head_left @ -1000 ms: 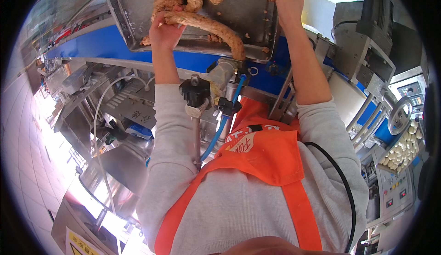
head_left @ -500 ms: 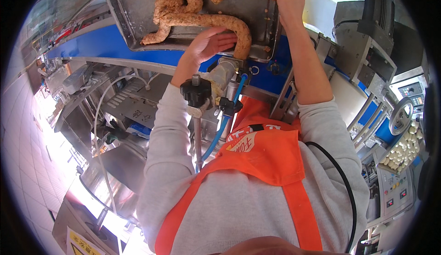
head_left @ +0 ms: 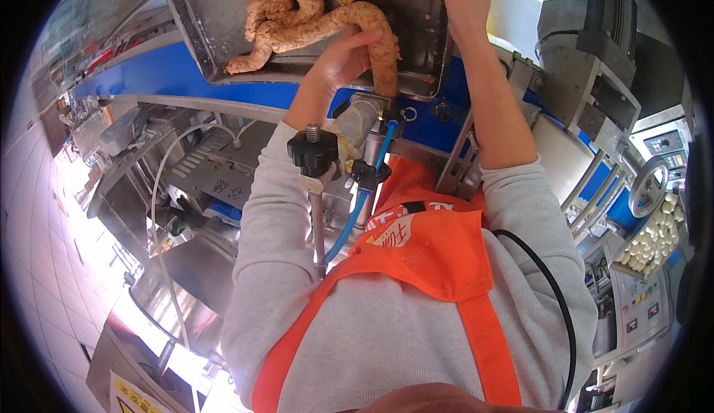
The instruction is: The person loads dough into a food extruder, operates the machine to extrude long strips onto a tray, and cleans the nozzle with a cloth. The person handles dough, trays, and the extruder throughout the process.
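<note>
A thick rope of brown, coarse-textured filling [head_left: 383, 45] comes out of a metal nozzle [head_left: 361, 119] and runs up into a dark metal tray [head_left: 416, 11], where it lies in loops. My left hand [head_left: 348, 55] is around the rope just above the nozzle. Its thumb lies across the front, and the other fingers are partly hidden behind the filling. At the tray's right rim my right hand [head_left: 468, 8] is closed on the edge, thumb inside. The tray's far side is out of view.
A black knob [head_left: 314, 150] and a blue hose [head_left: 357, 216] sit on the nozzle pipe in front of my body. Behind it runs a blue conveyor belt [head_left: 163, 73]. To the right are a handwheel [head_left: 649, 188] and a tray of small pale pieces [head_left: 653, 243].
My left hand has moved from beside the rope to around it, and its fingers have closed. The rope has bent upward near the hand. The tray has shifted slightly left.
</note>
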`<state>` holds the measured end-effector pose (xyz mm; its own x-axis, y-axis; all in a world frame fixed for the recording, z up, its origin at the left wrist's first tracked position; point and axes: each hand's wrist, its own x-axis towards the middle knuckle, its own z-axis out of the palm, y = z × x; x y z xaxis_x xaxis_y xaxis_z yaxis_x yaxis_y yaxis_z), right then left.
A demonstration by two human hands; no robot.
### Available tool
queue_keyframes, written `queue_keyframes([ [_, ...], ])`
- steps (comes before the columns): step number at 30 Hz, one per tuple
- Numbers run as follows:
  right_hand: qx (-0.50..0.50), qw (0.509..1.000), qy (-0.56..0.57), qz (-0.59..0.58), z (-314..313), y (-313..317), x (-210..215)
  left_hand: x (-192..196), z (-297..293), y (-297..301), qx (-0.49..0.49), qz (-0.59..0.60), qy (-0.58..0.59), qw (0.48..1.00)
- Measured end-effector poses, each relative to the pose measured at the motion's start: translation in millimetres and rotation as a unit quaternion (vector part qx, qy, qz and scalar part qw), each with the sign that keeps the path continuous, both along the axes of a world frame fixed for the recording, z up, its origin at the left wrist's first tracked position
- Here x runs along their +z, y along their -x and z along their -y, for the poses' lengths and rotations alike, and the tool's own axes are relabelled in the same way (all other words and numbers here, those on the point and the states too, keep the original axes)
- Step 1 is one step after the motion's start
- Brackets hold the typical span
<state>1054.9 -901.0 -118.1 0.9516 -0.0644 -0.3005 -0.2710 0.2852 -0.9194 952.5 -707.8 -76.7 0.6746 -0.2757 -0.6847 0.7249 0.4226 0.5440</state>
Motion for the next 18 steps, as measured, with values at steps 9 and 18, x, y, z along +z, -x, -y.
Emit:
queue_keyframes([
  [9, 0.002, 1.0, -0.008, 0.005, -0.5, -0.3, -0.7, 3.0, -32.4, -10.1, 0.07, 0.047, 0.142, 0.986],
  [18, -0.01, 0.999, -0.039, -0.006, -2.5, 0.4, 9.0, 26.2, -67.3, -3.1, 0.105, 0.139, 0.193, 0.966],
])
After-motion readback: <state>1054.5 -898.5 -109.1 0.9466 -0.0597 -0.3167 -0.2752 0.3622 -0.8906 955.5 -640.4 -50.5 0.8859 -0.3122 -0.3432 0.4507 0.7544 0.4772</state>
